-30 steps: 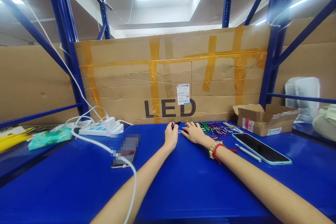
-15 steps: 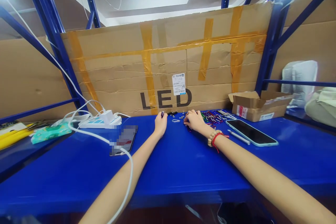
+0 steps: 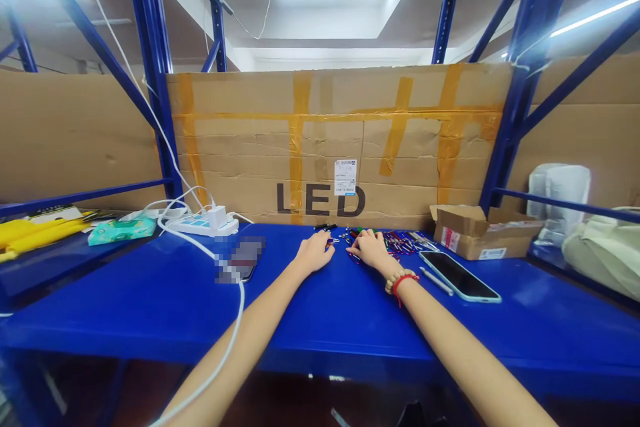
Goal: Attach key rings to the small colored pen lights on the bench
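Observation:
Near the back of the blue table [image 3: 320, 320], my left hand [image 3: 314, 252] has its fingers curled, and a small dark purple shiny piece [image 3: 329, 243] shows between thumb and fingers. Its exact kind is too small to tell. My right hand [image 3: 371, 250], with a bead bracelet [image 3: 395, 280] and red cord at the wrist, has bent, closed fingers at the left edge of a pile of small shiny coloured pieces [image 3: 404, 242]. Whatever its fingertips pinch is hidden. Small silvery pieces [image 3: 342, 238] lie between the two hands.
Right of my right hand lie a white pen [image 3: 437, 281], a phone [image 3: 460, 276] and an open cardboard box [image 3: 485, 240]. A cabled phone [image 3: 246, 260] and a white power strip [image 3: 200, 224] are on the left. Cardboard [image 3: 240, 147] stands behind; a white cable [image 3: 239, 320] crosses my left forearm.
The camera view has tilted up and turned slightly left. My left hand has turned from upright to palm down and come nearer to my right hand, which stays at the pile.

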Demonstrator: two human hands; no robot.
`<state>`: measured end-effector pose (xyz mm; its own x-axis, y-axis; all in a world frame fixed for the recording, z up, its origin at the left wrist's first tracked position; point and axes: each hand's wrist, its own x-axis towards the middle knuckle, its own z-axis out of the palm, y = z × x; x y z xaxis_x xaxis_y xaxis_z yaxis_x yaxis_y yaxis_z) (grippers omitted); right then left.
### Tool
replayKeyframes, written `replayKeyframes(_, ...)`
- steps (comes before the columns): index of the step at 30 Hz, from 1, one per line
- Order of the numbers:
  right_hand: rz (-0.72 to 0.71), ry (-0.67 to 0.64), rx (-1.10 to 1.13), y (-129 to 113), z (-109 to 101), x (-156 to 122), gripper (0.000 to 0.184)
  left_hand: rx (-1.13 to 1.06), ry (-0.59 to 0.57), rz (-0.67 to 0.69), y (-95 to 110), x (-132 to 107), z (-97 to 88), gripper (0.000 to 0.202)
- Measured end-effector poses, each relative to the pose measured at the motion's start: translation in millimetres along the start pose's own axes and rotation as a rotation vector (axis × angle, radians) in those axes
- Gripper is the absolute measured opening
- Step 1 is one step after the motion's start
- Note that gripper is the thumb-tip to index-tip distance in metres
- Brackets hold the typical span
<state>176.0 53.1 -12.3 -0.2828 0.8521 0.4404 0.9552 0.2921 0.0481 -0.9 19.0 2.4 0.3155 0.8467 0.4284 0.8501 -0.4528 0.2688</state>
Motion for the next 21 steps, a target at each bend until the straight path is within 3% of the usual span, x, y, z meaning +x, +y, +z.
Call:
replayKeyframes(8,0.034,-0.072,0.083,-5,-10,2,0.016,0.101,-0.064,0.053,6,0,5.6,0.018)
replayKeyframes(21,-0.04,0.093,0.125,-12,-5,1,0.016,0.144,-0.078,-0.014,-3,-2,4.3,0.034)
